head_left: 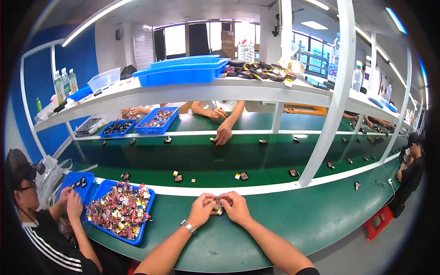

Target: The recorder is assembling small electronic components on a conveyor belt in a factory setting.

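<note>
Hands are brought together over the near edge of the green table (284, 220), and a small part (218, 210) is pinched between them. The left hand (201, 208) is curled, its fingertips pressed on the part's left side; the right hand (236, 207) is closed on the right side in the same way. The part is mostly hidden by the fingers, so only a dark and yellowish bit is shown between the thumbs. A fitting or pressing step seems to be in hand, judged from the two-sided pinch; for the next move, steady pressure from both thumbs is probably called for, with the part kept level.

A blue tray (137, 236) of mixed small pieces is set toward the near left corner, well apart from the left hand. Loose small parts (242, 176) are scattered along the belt (206, 158) beyond a white rail. Another person's hand (223, 136) is rested at the far edge.
</note>
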{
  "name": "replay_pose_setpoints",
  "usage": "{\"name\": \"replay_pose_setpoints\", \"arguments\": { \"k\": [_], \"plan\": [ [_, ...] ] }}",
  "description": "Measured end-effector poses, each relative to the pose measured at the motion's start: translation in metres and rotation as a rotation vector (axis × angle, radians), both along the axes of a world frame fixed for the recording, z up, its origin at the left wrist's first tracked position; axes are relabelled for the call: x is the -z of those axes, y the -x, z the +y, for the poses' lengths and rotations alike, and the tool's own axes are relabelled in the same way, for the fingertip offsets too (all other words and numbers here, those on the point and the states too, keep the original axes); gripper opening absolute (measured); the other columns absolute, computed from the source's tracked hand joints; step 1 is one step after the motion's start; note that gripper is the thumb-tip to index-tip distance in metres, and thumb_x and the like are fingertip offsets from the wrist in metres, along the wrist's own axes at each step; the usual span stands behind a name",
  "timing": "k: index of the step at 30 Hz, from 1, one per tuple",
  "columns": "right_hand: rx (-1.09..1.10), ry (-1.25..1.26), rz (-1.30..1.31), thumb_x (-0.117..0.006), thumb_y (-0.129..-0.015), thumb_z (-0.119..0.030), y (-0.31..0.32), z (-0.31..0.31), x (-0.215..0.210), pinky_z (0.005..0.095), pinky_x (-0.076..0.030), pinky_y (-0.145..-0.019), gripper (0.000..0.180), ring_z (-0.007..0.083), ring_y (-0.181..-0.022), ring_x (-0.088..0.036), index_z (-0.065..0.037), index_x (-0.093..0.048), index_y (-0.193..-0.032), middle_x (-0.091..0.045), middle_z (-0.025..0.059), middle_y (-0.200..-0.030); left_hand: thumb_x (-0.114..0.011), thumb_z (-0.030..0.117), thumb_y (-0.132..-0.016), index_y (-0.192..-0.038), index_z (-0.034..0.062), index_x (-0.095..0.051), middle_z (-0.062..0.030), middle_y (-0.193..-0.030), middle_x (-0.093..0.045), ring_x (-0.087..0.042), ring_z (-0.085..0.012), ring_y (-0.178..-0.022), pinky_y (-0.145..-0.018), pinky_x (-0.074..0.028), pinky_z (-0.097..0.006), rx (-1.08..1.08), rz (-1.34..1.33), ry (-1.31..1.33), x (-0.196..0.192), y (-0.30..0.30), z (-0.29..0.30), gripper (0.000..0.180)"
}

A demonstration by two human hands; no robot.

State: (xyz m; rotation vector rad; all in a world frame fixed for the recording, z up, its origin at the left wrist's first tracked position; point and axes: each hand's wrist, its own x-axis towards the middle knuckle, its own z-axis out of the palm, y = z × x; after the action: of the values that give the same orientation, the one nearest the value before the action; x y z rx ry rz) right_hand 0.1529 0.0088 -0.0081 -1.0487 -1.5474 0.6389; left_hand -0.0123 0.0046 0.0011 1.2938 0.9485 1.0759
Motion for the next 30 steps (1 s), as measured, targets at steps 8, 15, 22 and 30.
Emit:
{"name": "replay_pose_setpoints", "arguments": {
  "k": [8,15,22,30],
  "plan": [
    [0.353,-0.045,-0.133,-0.067,-0.082,-0.007,0.002,0.107,0.009,0.0322,-0.054,-0.069,0.015,0.0217,-0.073,-0.068,-0.001,-0.067,-0.096,-0.066,0.0123,-0.091,-0.051,0.002,-0.094,-0.105,-0.0014,-0.054,-0.0148,-0.11,-0.064,-0.067,-0.0205,-0.094,-0.074,-0.059,-0.032,-0.132,0.04,-0.145,0.003,0.001,0.01,0.012],
    [0.648,-0.109,-0.516,-0.07,-0.073,-0.014,-0.038,0.094,-0.01,0.0473,-0.045,-0.086,0.028,0.0359,-0.1,-0.054,-0.006,-0.061,-0.099,-0.058,0.0125,-0.104,-0.053,0.005,-0.092,-0.1,-0.0015,-0.058,-0.0121,-0.098,-0.067,-0.067,-0.0165,-0.088,-0.071,-0.058,-0.029,-0.17,-0.001,-0.137,0.009,0.02,0.009,0.011],
    [0.615,0.168,-0.495,-0.076,-0.073,-0.017,-0.082,0.091,0.005,0.0457,-0.046,-0.09,0.04,0.0352,-0.102,-0.057,-0.001,-0.059,-0.106,-0.061,0.0159,-0.106,-0.053,0.005,-0.093,-0.099,-0.0006,-0.057,-0.0106,-0.093,-0.068,-0.067,-0.0147,-0.081,-0.065,-0.056,-0.027,-0.098,0.032,-0.134,0.003,0.012,0.011,0.009],
    [0.405,0.067,-0.141,-0.077,-0.074,-0.009,-0.066,0.063,0.01,0.0277,-0.051,-0.078,0.036,0.0151,-0.078,-0.061,-0.002,-0.06,-0.104,-0.067,0.0065,-0.089,-0.054,0.005,-0.093,-0.1,-0.0006,-0.057,-0.0108,-0.092,-0.067,-0.065,-0.0138,-0.073,-0.062,-0.055,-0.027,-0.073,0.007,-0.093,0.013,0.017,0.013,0.01]
  ]
}}
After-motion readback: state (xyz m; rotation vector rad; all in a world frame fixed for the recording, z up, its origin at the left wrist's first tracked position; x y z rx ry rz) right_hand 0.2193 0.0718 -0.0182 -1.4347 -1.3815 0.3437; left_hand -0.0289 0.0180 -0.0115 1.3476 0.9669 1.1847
